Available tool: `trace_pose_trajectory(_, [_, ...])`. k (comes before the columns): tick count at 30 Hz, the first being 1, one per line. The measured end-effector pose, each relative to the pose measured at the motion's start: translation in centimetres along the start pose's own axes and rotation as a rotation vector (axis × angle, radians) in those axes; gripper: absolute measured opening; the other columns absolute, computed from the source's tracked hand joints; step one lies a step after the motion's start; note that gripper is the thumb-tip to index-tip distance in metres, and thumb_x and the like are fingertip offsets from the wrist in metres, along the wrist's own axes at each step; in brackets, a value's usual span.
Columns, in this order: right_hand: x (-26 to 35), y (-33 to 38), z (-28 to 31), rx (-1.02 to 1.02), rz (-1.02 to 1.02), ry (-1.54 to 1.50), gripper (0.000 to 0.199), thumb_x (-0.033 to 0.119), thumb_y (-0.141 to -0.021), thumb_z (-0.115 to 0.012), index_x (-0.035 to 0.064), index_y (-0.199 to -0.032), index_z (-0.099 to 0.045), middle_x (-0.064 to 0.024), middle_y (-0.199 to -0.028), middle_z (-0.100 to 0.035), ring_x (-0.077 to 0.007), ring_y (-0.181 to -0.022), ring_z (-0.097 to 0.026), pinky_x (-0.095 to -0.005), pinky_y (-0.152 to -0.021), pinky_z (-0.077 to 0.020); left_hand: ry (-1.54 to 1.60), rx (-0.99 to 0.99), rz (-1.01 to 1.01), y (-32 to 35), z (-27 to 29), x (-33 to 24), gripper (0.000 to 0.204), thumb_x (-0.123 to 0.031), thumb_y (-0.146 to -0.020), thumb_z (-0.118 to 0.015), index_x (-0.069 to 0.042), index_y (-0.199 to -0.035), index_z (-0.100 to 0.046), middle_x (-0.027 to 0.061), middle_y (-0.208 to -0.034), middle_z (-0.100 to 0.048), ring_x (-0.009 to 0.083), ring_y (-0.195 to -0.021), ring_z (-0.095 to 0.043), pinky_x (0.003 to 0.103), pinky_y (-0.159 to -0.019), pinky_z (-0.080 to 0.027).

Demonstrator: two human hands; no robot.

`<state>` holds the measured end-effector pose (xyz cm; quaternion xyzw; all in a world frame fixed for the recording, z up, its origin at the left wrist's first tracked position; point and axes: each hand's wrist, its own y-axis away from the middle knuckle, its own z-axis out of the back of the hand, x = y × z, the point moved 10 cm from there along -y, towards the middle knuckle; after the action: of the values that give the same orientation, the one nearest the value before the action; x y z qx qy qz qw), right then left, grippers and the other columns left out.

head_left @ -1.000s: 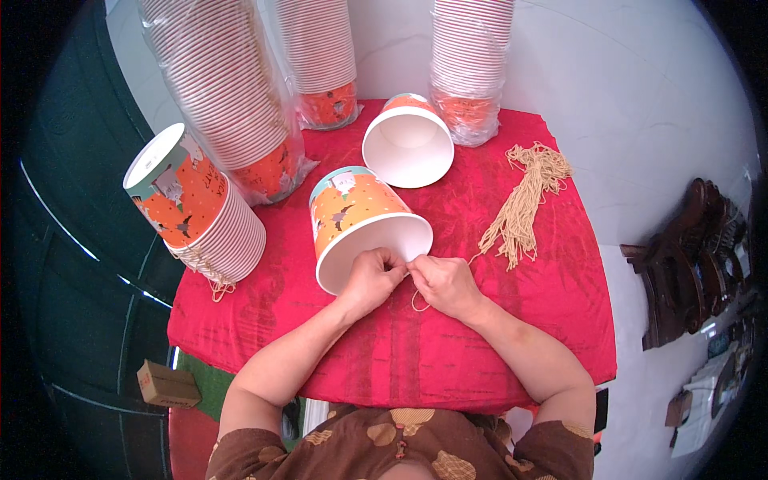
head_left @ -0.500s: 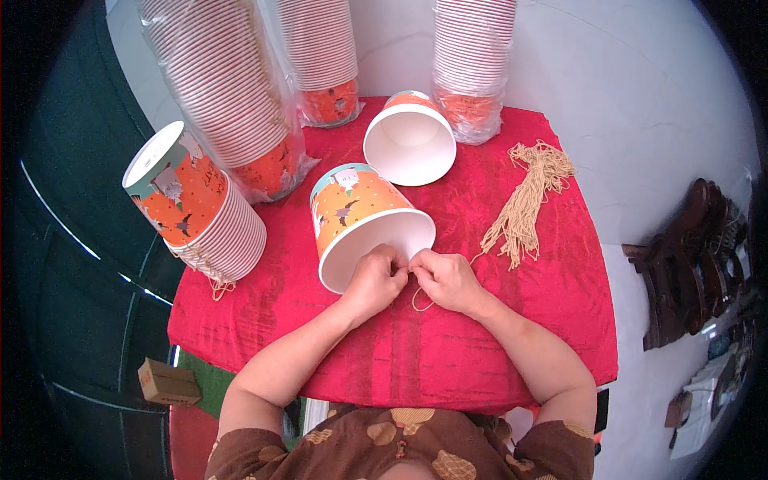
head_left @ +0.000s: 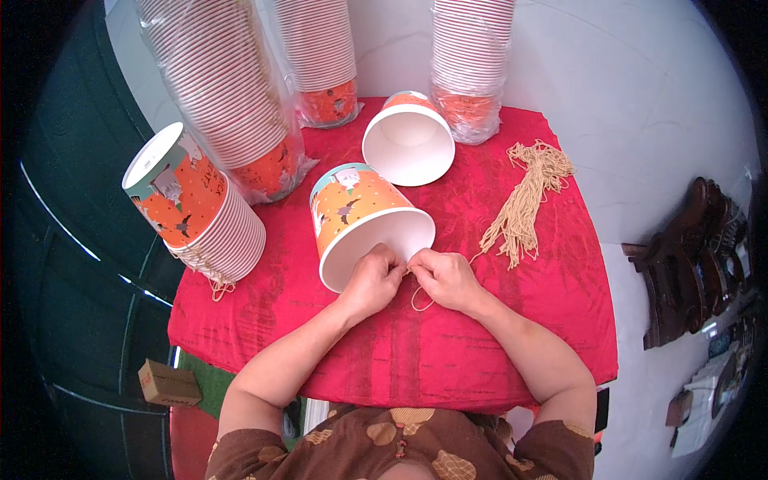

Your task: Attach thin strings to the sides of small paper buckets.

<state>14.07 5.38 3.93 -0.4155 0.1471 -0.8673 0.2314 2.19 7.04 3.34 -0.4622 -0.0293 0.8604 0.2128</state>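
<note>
Both the left hand (head_left: 374, 280) and right hand (head_left: 444, 278) pinch a tan string (head_left: 419, 300) at the rim of the orange paper bucket (head_left: 360, 220) lying on the bench (head_left: 512, 336).

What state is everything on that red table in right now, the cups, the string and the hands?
Orange paper cup: on its side, at both hands.
White-mouthed cup: on its side, empty.
Cup stack: lying tilted.
String bundle: loose on the red cloth.
Left hand: pinching at the rim.
Right hand: pinching a string.

Smooth paper bucket (head_left: 364, 220), matt fibrous string (head_left: 420, 300), slightly glossy red cloth (head_left: 448, 352).
</note>
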Motion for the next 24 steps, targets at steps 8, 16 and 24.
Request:
trace_pose_trajectory(8, [0.0, 0.1, 0.2, -0.015, -0.027, -0.023, 0.010, 0.013, -0.085, -0.060, 0.0037, -0.085, -0.063, -0.0169, -0.070, -0.066, -0.0334, -0.064, -0.066, -0.0438, -0.057, -0.0514, 0.031, 0.025, 0.033, 0.0, -0.6, 0.0, 0.012, -0.007, -0.078, -0.070, 0.002, -0.077, -0.062, 0.0159, -0.086, -0.063, 0.0313, -0.082, -0.063, 0.039, -0.072, -0.049])
trace_pose_trajectory(16, [0.2, 0.3, 0.3, -0.046, 0.029, 0.010, 0.008, 0.012, -0.085, -0.061, 0.0048, -0.087, -0.061, -0.0160, -0.069, -0.065, -0.0340, -0.062, -0.066, -0.0443, -0.055, -0.0513, -0.028, -0.050, -0.015, -0.1, -0.3, -0.2, 0.012, -0.004, -0.076, -0.069, 0.003, -0.075, -0.060, 0.0176, -0.082, -0.061, 0.0330, -0.076, -0.062, 0.041, -0.067, -0.049])
trace_pose_trajectory(24, [1.5, 0.4, 1.3, -0.058, 0.070, 0.038, 0.009, 0.010, -0.079, -0.065, 0.0038, -0.080, -0.058, -0.0147, -0.066, -0.063, -0.0328, -0.059, -0.064, -0.0444, -0.052, -0.0495, -0.029, -0.036, -0.029, 0.1, 0.1, -0.5, 0.009, -0.002, -0.076, -0.067, 0.004, -0.074, -0.059, 0.0176, -0.079, -0.061, 0.0322, -0.074, -0.062, 0.040, -0.066, -0.049])
